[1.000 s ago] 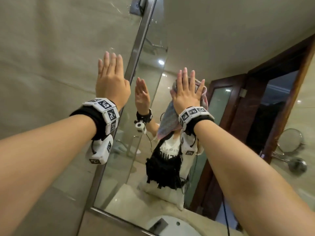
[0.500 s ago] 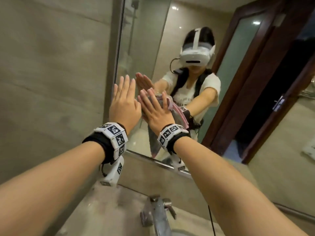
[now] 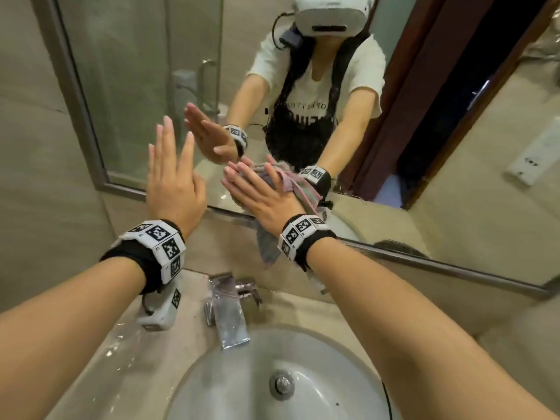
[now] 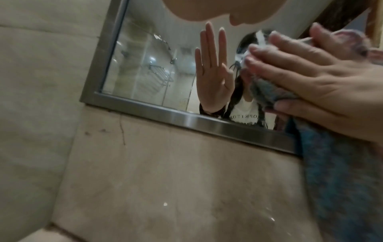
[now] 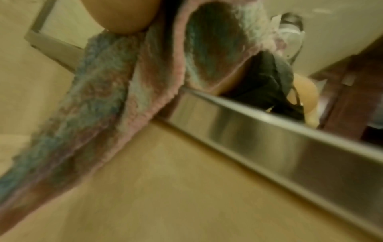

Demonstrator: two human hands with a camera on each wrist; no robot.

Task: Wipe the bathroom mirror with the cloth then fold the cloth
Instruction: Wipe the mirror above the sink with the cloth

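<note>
The mirror [image 3: 136,86] fills the wall above the sink, edged by a steel frame [image 3: 454,268]. My right hand [image 3: 251,189] presses a blue-grey cloth with a pink edge [image 3: 266,250] flat against the glass at the bottom frame, fingers straight. The cloth's loose end hangs below the frame over the tile. In the left wrist view the right hand [image 4: 321,78] lies over the bunched cloth [image 4: 331,180]. The right wrist view shows the cloth [image 5: 93,106] draped past the frame [image 5: 269,124]. To the left, my left hand [image 3: 172,177] is raised before the glass, fingers straight, holding nothing.
A chrome faucet [image 3: 227,304] stands right under my hands, with the white basin [image 3: 303,374] below it in a wet beige counter [image 3: 121,353]. Beige wall tile [image 3: 36,147] lies left of the mirror. The glass reflects a person, a shower screen and a brown door.
Both hands have slid down the mirror from high up to its bottom edge, the right one carrying the cloth. The head view has tilted down, bringing the faucet and basin into sight.
</note>
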